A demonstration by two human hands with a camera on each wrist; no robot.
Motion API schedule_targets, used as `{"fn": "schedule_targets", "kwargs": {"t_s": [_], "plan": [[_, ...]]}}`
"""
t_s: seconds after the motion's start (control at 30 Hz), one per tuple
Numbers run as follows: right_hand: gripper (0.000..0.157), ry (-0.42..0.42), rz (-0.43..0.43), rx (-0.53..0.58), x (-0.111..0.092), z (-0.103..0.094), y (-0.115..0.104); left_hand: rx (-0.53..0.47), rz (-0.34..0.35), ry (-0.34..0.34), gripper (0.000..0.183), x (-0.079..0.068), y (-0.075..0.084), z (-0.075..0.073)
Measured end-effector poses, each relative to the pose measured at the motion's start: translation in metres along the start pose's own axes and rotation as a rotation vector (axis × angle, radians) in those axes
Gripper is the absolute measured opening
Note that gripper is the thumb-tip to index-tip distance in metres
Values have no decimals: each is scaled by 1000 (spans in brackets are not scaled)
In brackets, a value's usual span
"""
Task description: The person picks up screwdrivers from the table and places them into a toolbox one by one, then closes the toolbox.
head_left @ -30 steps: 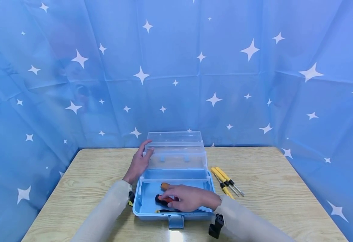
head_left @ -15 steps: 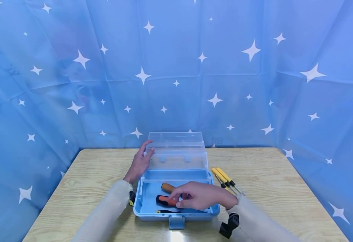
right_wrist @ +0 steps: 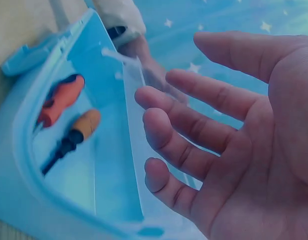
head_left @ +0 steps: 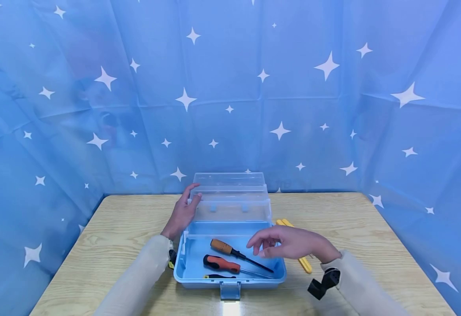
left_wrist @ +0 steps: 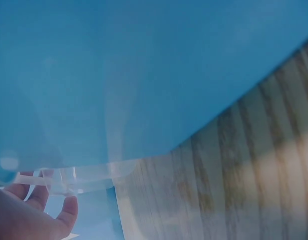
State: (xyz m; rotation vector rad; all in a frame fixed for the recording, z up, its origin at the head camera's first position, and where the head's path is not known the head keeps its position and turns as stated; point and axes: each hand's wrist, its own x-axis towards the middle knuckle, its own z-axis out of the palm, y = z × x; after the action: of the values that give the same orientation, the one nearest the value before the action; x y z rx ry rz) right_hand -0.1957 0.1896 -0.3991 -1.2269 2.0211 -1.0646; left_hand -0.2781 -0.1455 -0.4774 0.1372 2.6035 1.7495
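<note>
The blue toolbox [head_left: 186, 281] stands with its clear lid [head_left: 230, 210] raised. My left hand [head_left: 180, 216] grips the lid's left edge, thumb in front and fingers behind. My right hand [head_left: 291, 243] hovers over the box's right side, fingers loosely bent, and the right wrist view shows its palm holding nothing. Inside the box lie an orange-brown-handled screwdriver [head_left: 221, 246], a red-and-black screwdriver [head_left: 224, 264] and, by the front wall, a slim black-and-yellow handle [head_left: 219, 276]. Several yellow-handled screwdrivers [head_left: 304, 264] lie right of the box, partly hidden by my right hand.
The wooden table [head_left: 127, 228] extends on both sides of the box. A blue latch [head_left: 230, 290] hangs at the box's front. A starry blue curtain [head_left: 230, 87] closes off the back and sides. Something yellow and black [head_left: 171, 263] shows beside the box's left wall.
My right hand has risen off the tools in the box and moved right, uncovering the two larger screwdrivers and covering part of the yellow-handled ones. The left hand stays on the lid.
</note>
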Motion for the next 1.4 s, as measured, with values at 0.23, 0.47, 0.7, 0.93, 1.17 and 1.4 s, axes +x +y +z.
{"fn": "schedule_targets", "kwargs": {"t_s": [0.23,0.47,0.7,0.93,1.17,1.4], "plan": [[29,113,74,11,-15,-12,16,-3,-8,-2,57,0,-1,1],[29,263,106,0,-29,-25,36,-3,-6,-5,64,-1,-1,1],[28,408,211,32,-43,-35,56,-10,-21,-8,61,-2,1,1],[30,538,359,38,-54,-38,76,-2,-11,1,65,-1,0,2],[33,617,422,51,-61,-40,92,2,-1,3,64,0,-1,3],[35,688,450,93,-66,-37,108,3,9,11,67,0,-1,2]]}}
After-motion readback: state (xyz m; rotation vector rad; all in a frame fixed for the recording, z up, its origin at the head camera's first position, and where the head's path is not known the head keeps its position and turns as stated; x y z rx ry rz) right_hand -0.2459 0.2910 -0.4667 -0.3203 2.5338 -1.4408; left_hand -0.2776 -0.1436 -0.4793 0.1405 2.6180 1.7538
